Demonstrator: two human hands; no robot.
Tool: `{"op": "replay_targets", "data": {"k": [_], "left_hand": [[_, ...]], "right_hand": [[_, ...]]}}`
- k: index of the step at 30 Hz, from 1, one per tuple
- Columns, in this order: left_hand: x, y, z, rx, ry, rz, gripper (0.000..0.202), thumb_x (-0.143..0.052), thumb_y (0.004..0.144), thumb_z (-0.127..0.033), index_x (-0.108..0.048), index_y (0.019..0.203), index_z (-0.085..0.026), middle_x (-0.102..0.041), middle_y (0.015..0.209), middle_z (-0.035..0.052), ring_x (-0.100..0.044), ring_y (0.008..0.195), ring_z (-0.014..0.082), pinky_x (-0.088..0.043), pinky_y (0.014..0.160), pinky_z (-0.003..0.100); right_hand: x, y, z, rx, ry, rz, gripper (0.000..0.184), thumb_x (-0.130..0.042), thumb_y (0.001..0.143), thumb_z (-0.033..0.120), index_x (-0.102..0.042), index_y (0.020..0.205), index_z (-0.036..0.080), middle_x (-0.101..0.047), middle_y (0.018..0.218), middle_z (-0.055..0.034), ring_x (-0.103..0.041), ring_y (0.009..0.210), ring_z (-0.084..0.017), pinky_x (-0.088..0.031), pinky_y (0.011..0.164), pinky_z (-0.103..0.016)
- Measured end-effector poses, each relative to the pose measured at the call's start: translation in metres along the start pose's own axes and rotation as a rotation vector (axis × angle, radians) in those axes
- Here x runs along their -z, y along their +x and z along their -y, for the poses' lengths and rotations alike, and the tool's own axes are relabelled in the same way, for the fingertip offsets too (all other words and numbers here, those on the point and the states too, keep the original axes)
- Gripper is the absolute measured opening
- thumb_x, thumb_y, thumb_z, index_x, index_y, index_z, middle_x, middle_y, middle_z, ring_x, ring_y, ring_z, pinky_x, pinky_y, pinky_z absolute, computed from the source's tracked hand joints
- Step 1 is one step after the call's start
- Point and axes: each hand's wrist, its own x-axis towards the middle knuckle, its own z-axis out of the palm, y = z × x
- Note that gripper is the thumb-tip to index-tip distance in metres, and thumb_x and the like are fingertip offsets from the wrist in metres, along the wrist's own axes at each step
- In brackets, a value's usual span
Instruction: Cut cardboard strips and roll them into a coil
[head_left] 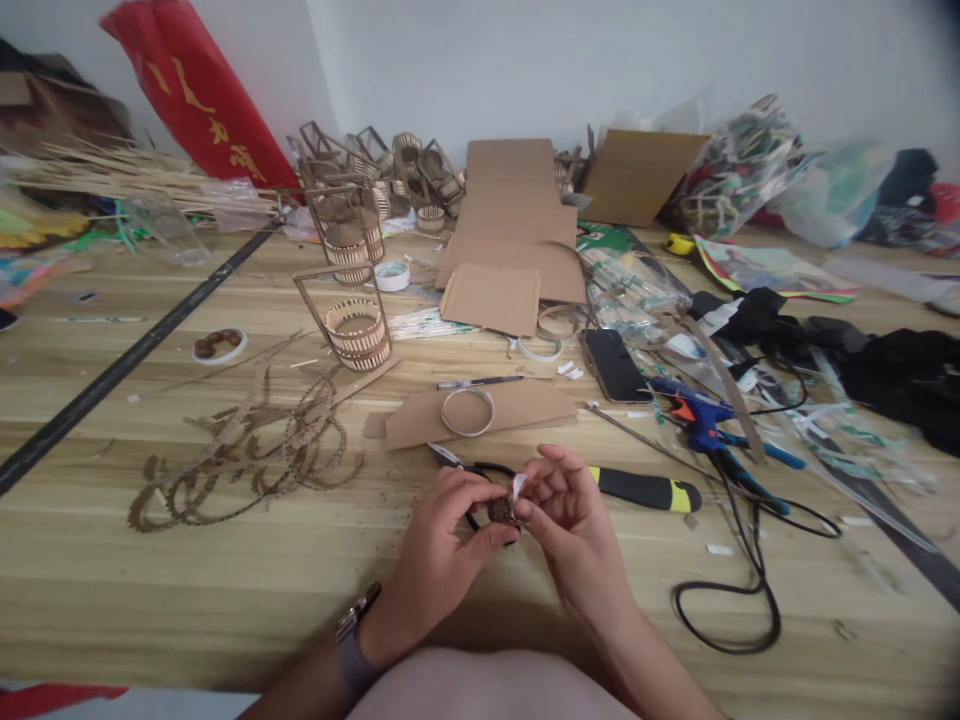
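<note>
Close to my body, my left hand (452,530) pinches a small dark brown, rough piece (502,510) between thumb and fingertips. Thumb and forefinger of my right hand (574,530) press together on a small white strip (519,486), right against that brown piece. My other right fingers are curled upward. Behind my hands lie black-handled pliers (448,456), partly hidden by my left hand. To the right of my fingers is a yellow-and-black tool handle (645,490). Just beyond, a thin ring (467,412) rests on a cardboard strip (525,408).
A blue glue gun (703,415) with a looping black cable lies right, near a phone (616,365). Coiled brown strips (225,470) spread at left. Small slatted baskets (357,332) stand beyond, with more along the wall. Cardboard sheets (517,200) lean at the back.
</note>
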Motion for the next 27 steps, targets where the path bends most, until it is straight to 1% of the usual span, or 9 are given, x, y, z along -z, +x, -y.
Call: {"op": "replay_targets", "data": {"k": [3,6,9,15,20,23,25,26,27], "left_hand": [[0.001,0.000,0.000,-0.040,0.026,-0.010,0.018,-0.073,0.087,-0.031,-0.070,0.100,-0.020,-0.068,0.095,0.0032,-0.060,0.090,0.0176,-0.047,0.081,0.028],[0.001,0.000,-0.001,-0.055,0.036,-0.017,0.017,-0.072,0.088,-0.030,-0.069,0.101,-0.020,-0.068,0.095,0.0031,-0.061,0.090,0.0171,-0.047,0.080,0.027],[0.001,0.000,-0.001,-0.063,0.040,-0.022,0.017,-0.072,0.088,-0.031,-0.069,0.101,-0.020,-0.068,0.094,0.0029,-0.061,0.089,0.0167,-0.047,0.079,0.026],[0.002,0.000,-0.002,-0.106,0.062,-0.029,0.019,-0.070,0.089,-0.034,-0.069,0.101,-0.021,-0.068,0.094,0.0034,-0.061,0.089,0.0167,-0.048,0.079,0.026],[0.002,0.000,-0.005,-0.138,0.090,-0.038,0.018,-0.069,0.090,-0.034,-0.068,0.102,-0.021,-0.068,0.094,0.0037,-0.061,0.089,0.0165,-0.048,0.079,0.026],[0.004,0.000,-0.006,-0.166,0.113,-0.032,0.018,-0.069,0.090,-0.033,-0.068,0.103,-0.020,-0.068,0.095,0.0044,-0.061,0.090,0.0168,-0.048,0.080,0.026],[0.004,0.000,-0.007,-0.191,0.125,-0.028,0.019,-0.068,0.090,-0.033,-0.068,0.105,-0.020,-0.067,0.096,0.0044,-0.061,0.091,0.0167,-0.048,0.081,0.026],[0.004,0.000,-0.008,-0.201,0.130,-0.027,0.019,-0.068,0.091,-0.033,-0.067,0.105,-0.020,-0.067,0.095,0.0043,-0.061,0.091,0.0165,-0.048,0.082,0.026],[0.004,0.001,-0.008,-0.210,0.134,-0.025,0.020,-0.067,0.091,-0.034,-0.067,0.106,-0.021,-0.067,0.095,0.0041,-0.061,0.091,0.0162,-0.048,0.081,0.025]], "right_hand": [[0.004,-0.001,-0.003,0.128,-0.164,0.024,0.046,-0.076,0.083,0.025,-0.057,0.124,0.035,-0.066,0.094,0.0004,-0.065,0.085,-0.013,-0.055,0.077,-0.026],[0.005,-0.004,-0.007,0.271,-0.325,-0.037,0.055,-0.074,0.086,0.023,-0.051,0.134,0.038,-0.066,0.097,-0.0002,-0.064,0.094,-0.014,-0.053,0.087,-0.029],[0.004,-0.008,-0.010,0.349,-0.429,-0.082,0.065,-0.071,0.087,0.020,-0.044,0.142,0.040,-0.066,0.099,0.0000,-0.063,0.100,-0.014,-0.051,0.091,-0.029],[0.005,-0.011,-0.007,0.358,-0.494,-0.045,0.068,-0.068,0.091,0.024,-0.036,0.148,0.043,-0.067,0.104,0.0007,-0.063,0.103,-0.013,-0.048,0.094,-0.027],[0.008,-0.010,-0.005,0.360,-0.593,-0.032,0.070,-0.067,0.092,0.029,-0.032,0.150,0.043,-0.069,0.106,-0.0004,-0.063,0.104,-0.016,-0.047,0.095,-0.033],[0.009,-0.010,-0.005,0.371,-0.642,-0.038,0.074,-0.068,0.091,0.033,-0.028,0.152,0.042,-0.065,0.126,-0.0059,-0.062,0.112,-0.020,-0.049,0.092,-0.037],[0.010,-0.010,-0.004,0.420,-0.660,-0.085,0.075,-0.073,0.087,0.032,-0.033,0.150,0.040,-0.061,0.131,-0.0081,-0.062,0.110,-0.021,-0.051,0.088,-0.037],[0.011,-0.011,-0.004,0.468,-0.665,-0.115,0.072,-0.075,0.085,0.029,-0.039,0.147,0.038,-0.063,0.123,-0.0069,-0.063,0.104,-0.020,-0.052,0.085,-0.036],[0.011,-0.012,-0.003,0.518,-0.668,-0.124,0.067,-0.075,0.084,0.024,-0.045,0.142,0.037,-0.067,0.110,-0.0040,-0.064,0.095,-0.018,-0.053,0.082,-0.034]]}}
